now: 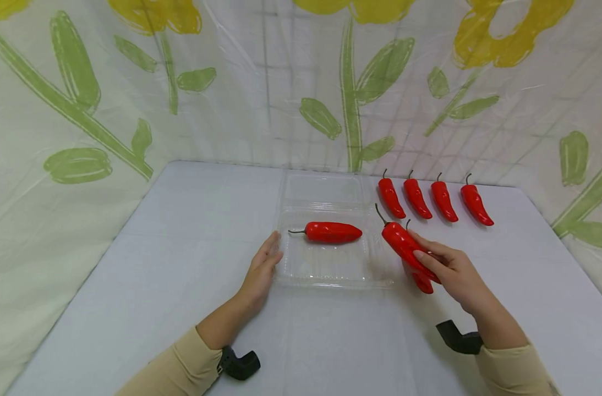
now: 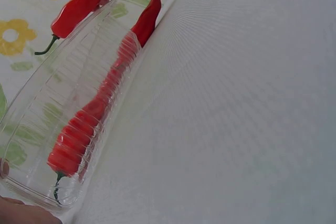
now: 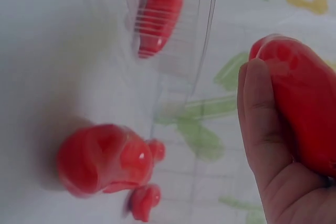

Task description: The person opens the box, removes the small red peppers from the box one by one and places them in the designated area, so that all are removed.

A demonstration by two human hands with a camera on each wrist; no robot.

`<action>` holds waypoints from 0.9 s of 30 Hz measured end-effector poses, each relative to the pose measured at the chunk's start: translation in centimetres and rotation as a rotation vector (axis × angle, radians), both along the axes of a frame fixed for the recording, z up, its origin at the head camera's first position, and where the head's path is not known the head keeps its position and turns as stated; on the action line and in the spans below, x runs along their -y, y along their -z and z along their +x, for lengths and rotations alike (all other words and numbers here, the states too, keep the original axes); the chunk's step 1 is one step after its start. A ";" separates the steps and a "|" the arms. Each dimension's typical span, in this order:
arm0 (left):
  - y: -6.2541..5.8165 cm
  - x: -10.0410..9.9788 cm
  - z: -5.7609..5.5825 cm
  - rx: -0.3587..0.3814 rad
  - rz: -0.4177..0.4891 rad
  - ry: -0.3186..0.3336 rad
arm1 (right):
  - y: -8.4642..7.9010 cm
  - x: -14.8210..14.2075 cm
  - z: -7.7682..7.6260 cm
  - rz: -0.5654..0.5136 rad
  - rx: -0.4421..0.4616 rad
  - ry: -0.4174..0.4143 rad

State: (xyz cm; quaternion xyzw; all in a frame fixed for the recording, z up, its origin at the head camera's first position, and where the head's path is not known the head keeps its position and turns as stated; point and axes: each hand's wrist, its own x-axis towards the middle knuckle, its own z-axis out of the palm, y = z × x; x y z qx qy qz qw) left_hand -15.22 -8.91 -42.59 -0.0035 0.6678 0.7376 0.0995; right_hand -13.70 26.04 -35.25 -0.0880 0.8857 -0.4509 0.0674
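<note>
In the head view, my right hand (image 1: 457,272) grips a red chili pepper (image 1: 405,245) between thumb and fingers, right of a clear plastic container (image 1: 326,269). The held pepper's green stem points up and left. Partly hidden under it, another red pepper (image 1: 422,281) lies on the table. Inside the container one red pepper (image 1: 333,232) lies crosswise, stem to the left. Against the container's left wall rests my left hand (image 1: 261,269), its fingers fairly straight. The right wrist view shows the held pepper (image 3: 310,98) close up.
Several red peppers (image 1: 444,201) stand in a row at the table's back right. The container's clear lid (image 1: 323,190) lies folded back behind its base. A white curtain (image 1: 261,110) with painted flowers hangs behind the table (image 1: 182,247).
</note>
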 end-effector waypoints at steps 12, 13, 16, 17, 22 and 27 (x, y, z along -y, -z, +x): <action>-0.1 0.0 0.0 -0.005 0.011 0.000 | 0.6 -2.0 -0.7 -0.017 0.037 0.088; -0.1 0.0 0.0 -0.006 0.009 0.000 | 0.6 -2.2 -0.7 -0.032 0.052 0.102; -0.1 0.0 0.0 -0.009 0.007 -0.001 | 0.8 -2.8 -0.9 -0.081 0.097 0.144; -0.1 0.0 0.0 -0.012 0.007 0.000 | 0.9 -3.0 -0.9 -0.093 0.108 0.158; -0.1 -0.1 0.0 -0.017 0.007 0.000 | 1.4 -3.9 -1.2 -0.118 0.139 0.201; -0.1 -0.1 0.0 -0.022 0.006 -0.003 | 1.8 -4.7 -1.5 -0.102 0.153 0.227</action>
